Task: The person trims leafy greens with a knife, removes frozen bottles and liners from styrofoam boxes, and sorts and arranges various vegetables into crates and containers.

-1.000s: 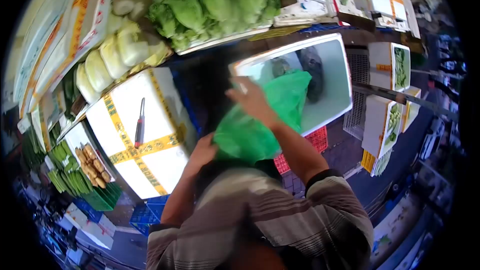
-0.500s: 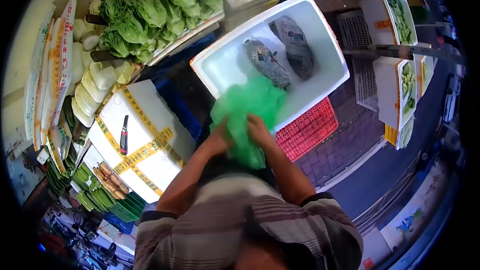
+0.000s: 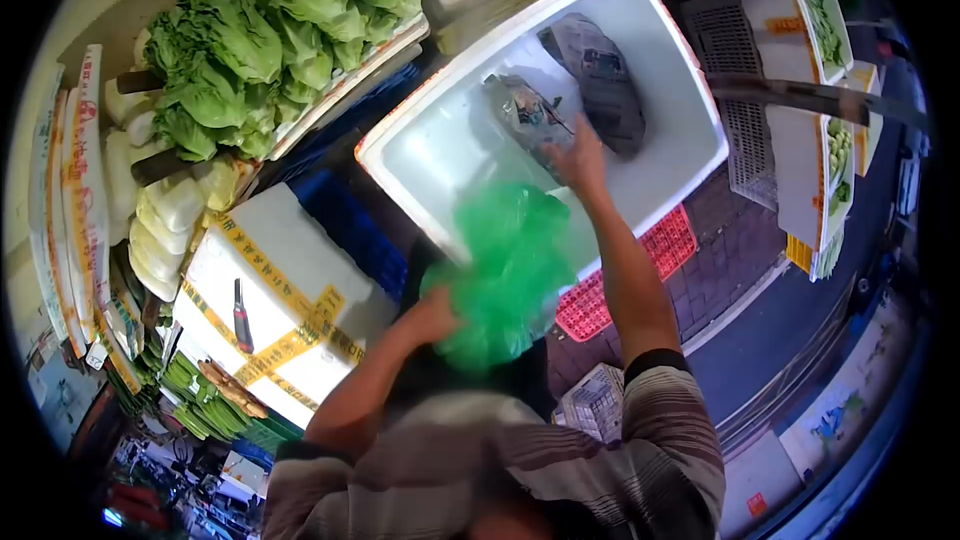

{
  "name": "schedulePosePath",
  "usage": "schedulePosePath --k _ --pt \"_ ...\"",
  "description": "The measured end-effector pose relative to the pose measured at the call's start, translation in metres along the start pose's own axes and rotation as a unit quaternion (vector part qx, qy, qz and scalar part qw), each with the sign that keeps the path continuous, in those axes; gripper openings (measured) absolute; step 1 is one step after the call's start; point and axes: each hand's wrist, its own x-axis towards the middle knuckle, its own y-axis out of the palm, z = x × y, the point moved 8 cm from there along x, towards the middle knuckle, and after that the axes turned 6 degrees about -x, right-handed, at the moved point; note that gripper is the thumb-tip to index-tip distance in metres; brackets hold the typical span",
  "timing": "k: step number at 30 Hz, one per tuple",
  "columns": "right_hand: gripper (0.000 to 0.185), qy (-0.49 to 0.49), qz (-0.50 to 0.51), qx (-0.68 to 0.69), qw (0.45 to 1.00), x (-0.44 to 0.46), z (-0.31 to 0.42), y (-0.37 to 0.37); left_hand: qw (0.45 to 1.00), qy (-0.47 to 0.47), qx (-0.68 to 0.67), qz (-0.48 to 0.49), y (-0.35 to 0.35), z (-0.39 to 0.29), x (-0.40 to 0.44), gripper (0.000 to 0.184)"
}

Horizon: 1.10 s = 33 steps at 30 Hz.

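Left hand (image 3: pixel 437 316): fingers grasping the green bag at its left side, blurred.
Green bag (image 3: pixel 510 275): gathered plastic, in front of the torso, its upper part overlapping the near edge of the foam box in view.
Right hand (image 3: pixel 580 158): inside the foam box, at the lower end of the smaller bundle (image 3: pixel 525 108); whether the fingers grip it cannot be told.
Foam box (image 3: pixel 415 152): white, open, containing 2 wrapped bundles, the larger bundle (image 3: pixel 605 90) to the right.
Taped box (image 3: pixel 270 285): white, closed, bearing 1 knife (image 3: pixel 242 318).
Lettuce (image 3: pixel 240 40): heaped at upper left.
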Motion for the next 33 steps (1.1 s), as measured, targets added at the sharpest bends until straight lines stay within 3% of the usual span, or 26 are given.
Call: schedulePosePath --k 3,4,7,8,11,12,15,17,18,20,22,24,26,29,30,33 --pt "0.111 -0.049 0.107 -0.230 0.966 0.003 0.011 0.065 0.998 -0.016 -0.062 -0.024 -0.003 0.040 -0.007 0.041" --pt "0.120 -0.066 0.108 -0.240 0.963 0.007 0.004 0.080 0.996 -0.015 -0.088 -0.027 -0.006 0.052 -0.004 0.041" --pt "0.121 -0.060 0.098 -0.194 0.974 0.035 -0.021 0.087 0.987 -0.034 -0.157 -0.017 -0.006 0.061 0.000 0.040" --pt "0.118 -0.072 0.081 -0.191 0.976 0.044 -0.023 0.082 0.989 -0.079 -0.124 -0.004 -0.007 0.057 0.003 0.040" --pt "0.112 -0.003 0.187 -0.113 0.976 0.070 -0.045 0.079 0.988 -0.079 -0.133 0.011 -0.006 0.041 0.019 0.038" --pt "0.105 -0.043 0.142 -0.119 0.982 0.078 -0.045 0.073 0.987 -0.085 -0.137 -0.004 -0.008 0.043 0.023 0.038" --pt "0.092 -0.026 0.205 -0.042 0.978 0.089 -0.056 0.075 0.985 -0.089 -0.135 -0.051 -0.016 0.041 0.031 0.038" --pt "0.082 0.013 0.202 0.117 0.972 0.079 -0.053 0.073 0.987 -0.075 -0.117 -0.081 -0.025 0.029 0.036 0.039" --pt "0.068 0.043 0.208 0.228 0.950 0.072 -0.054 0.080 0.989 -0.039 -0.103 -0.096 -0.030 0.025 0.038 0.041" --pt "0.060 0.186 0.312 0.292 0.885 0.047 -0.056 0.087 0.980 -0.064 -0.092 -0.166 -0.038 0.026 0.033 0.041" --pt "0.054 0.259 0.336 0.402 0.812 0.019 -0.051 0.092 0.972 -0.053 -0.090 -0.211 -0.046 0.027 0.029 0.040" --pt "0.051 0.262 0.280 0.552 0.740 -0.001 -0.045 0.097 0.943 -0.047 -0.200 -0.261 -0.055 0.036 0.032 0.039" --pt "0.052 0.266 0.245 0.571 0.737 -0.013 -0.052 0.085 0.919 -0.076 -0.246 -0.300 -0.065 0.037 0.032 0.037" --pt "0.057 0.220 0.182 0.599 0.748 -0.022 -0.036 0.014 0.877 -0.038 -0.341 -0.338 -0.077 0.015 0.045 0.036" --pt "0.058 0.203 0.155 0.600 0.758 -0.024 -0.030 -0.020 0.885 0.011 -0.297 -0.359 -0.084 0.000 0.050 0.036" --pt "0.059 0.180 0.106 0.598 0.774 -0.036 -0.037 -0.101 0.884 0.033 -0.318 -0.340 -0.095 -0.028 0.082 0.037"
